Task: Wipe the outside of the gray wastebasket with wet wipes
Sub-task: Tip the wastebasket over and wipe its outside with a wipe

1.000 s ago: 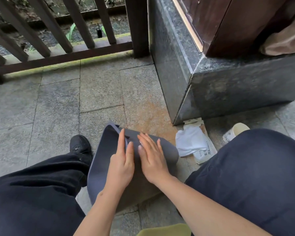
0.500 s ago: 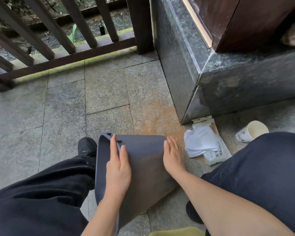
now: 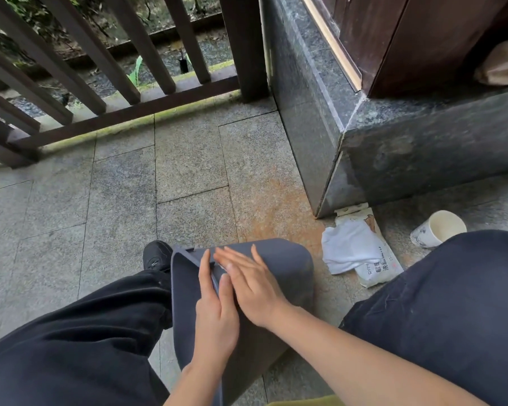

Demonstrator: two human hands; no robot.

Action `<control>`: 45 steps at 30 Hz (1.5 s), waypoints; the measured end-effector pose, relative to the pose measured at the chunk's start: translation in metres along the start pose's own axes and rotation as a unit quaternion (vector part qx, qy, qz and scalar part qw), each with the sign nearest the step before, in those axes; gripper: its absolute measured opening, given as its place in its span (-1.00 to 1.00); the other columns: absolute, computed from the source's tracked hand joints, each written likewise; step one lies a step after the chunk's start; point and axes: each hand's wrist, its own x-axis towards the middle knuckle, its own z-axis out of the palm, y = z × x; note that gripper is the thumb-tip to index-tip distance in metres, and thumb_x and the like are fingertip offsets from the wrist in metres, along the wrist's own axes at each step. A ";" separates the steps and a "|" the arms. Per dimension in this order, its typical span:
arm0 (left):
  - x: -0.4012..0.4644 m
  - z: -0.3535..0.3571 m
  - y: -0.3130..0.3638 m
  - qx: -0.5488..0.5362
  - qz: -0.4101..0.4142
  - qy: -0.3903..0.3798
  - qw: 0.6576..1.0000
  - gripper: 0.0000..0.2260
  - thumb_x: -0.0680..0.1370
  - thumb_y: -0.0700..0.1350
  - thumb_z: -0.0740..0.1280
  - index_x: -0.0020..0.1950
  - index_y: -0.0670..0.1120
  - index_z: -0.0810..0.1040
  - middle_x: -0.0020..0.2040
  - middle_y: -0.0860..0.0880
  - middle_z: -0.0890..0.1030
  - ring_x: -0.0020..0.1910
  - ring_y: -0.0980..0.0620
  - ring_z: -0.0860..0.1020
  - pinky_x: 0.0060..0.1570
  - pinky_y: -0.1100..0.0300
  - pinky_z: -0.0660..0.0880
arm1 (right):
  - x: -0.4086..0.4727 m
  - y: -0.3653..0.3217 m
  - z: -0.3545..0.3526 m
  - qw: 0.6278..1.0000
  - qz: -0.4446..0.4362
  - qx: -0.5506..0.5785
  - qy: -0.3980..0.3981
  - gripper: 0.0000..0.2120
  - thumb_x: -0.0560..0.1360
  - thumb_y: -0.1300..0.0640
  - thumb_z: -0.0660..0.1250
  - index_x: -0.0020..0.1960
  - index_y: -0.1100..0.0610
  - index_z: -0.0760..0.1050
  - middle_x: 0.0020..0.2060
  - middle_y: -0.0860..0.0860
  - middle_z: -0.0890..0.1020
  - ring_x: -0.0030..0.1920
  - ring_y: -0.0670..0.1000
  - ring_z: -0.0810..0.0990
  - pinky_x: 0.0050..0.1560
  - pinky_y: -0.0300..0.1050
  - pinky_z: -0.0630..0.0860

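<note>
The gray wastebasket lies on its side on the stone floor between my knees, its open rim turned left. My left hand grips the rim edge, fingers along the outside. Just to its right, my right hand lies flat on the outer wall with fingers spread and slightly blurred; I see no wipe under it. A crumpled white wet wipe rests on the wipes pack on the floor right of the basket.
A white paper cup lies on its side by my right knee. A dark stone plinth with a wooden door frame rises at right. A wooden railing runs along the back. My black shoe sits left of the basket.
My right hand has slid from the basket's right edge back left, next to my left hand. The left hand keeps its grip on the rim.
</note>
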 end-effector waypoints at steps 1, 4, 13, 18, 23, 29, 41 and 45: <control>-0.001 -0.001 -0.001 0.001 0.004 -0.005 1.000 -0.51 0.55 0.34 0.00 0.48 0.45 0.05 -0.12 0.00 0.69 -0.15 0.33 0.57 -0.40 0.41 0.29 | -0.001 0.006 -0.002 1.000 -0.010 -0.021 0.006 -0.47 0.64 -0.06 -0.19 0.45 0.00 0.38 0.44 -0.17 0.39 0.46 -0.31 0.19 0.51 -0.11 -0.27; -0.007 -0.001 -0.001 0.000 0.010 -0.024 1.000 -0.51 0.54 0.38 -0.04 0.48 0.44 0.06 -0.20 0.01 0.67 -0.37 0.09 0.58 -0.40 0.25 0.32 | 0.000 0.040 -0.012 0.997 0.055 -0.060 0.019 -0.48 0.64 -0.03 -0.18 0.40 -0.03 0.45 0.39 -0.16 0.46 0.45 -0.24 0.27 0.54 0.02 -0.24; -0.003 0.004 0.011 -0.008 0.052 -0.069 0.996 -0.55 0.60 0.26 0.02 0.50 0.40 0.09 -0.42 0.12 0.56 -0.55 0.07 0.45 -0.44 0.31 0.35 | 0.004 0.129 -0.048 0.935 0.350 -0.046 0.009 -0.47 0.63 -0.11 -0.15 0.48 -0.01 0.34 0.50 -0.08 0.32 0.52 -0.04 0.19 0.53 0.12 0.02; -0.011 0.011 0.018 -0.017 0.062 -0.082 0.995 -0.50 0.59 0.26 0.04 0.52 0.38 0.03 -0.39 0.15 0.58 -0.53 0.07 0.49 -0.48 0.29 0.33 | 0.013 0.073 -0.043 0.974 0.219 -0.031 -0.044 -0.51 0.67 0.00 -0.16 0.50 0.03 0.30 0.51 -0.09 0.29 0.53 -0.09 0.11 0.50 -0.11 -0.17; -0.012 0.028 0.030 -0.033 0.080 -0.125 0.988 -0.52 0.62 0.19 0.01 0.54 0.37 0.00 -0.20 0.18 0.63 -0.25 0.18 0.62 -0.37 0.41 0.38 | -0.007 0.013 -0.048 0.993 0.095 0.052 -0.043 -0.50 0.66 0.05 -0.18 0.51 0.02 0.29 0.48 -0.12 0.32 0.49 -0.26 0.15 0.51 -0.22 -0.21; -0.009 0.029 0.035 -0.014 0.129 -0.142 0.981 -0.57 0.64 0.18 -0.01 0.51 0.41 0.07 -0.42 0.18 0.56 -0.47 0.10 0.51 -0.47 0.26 0.32 | -0.023 0.056 -0.061 0.982 0.184 -0.009 -0.028 -0.54 0.70 0.05 -0.18 0.54 -0.05 0.21 0.52 -0.15 0.25 0.51 -0.23 0.09 0.54 -0.07 -0.20; 0.020 0.029 0.034 -0.012 0.104 -0.128 0.986 -0.59 0.67 0.13 -0.01 0.52 0.40 0.05 -0.54 0.04 0.40 -0.56 0.00 0.39 -0.54 0.16 0.16 | -0.016 0.141 -0.054 0.927 0.368 0.003 0.068 -0.55 0.69 -0.05 -0.12 0.50 0.00 0.27 0.49 -0.07 0.32 0.50 -0.03 0.22 0.53 0.05 0.05; 0.014 0.034 0.043 -0.001 0.113 -0.146 0.983 -0.58 0.68 0.10 0.00 0.51 0.41 0.04 -0.54 0.03 0.38 -0.55 -0.01 0.37 -0.53 0.11 0.16 | -0.027 0.141 -0.055 0.917 0.383 0.042 0.102 -0.55 0.69 -0.01 -0.09 0.50 0.10 0.26 0.48 0.04 0.34 0.47 0.04 0.28 0.48 -0.03 0.18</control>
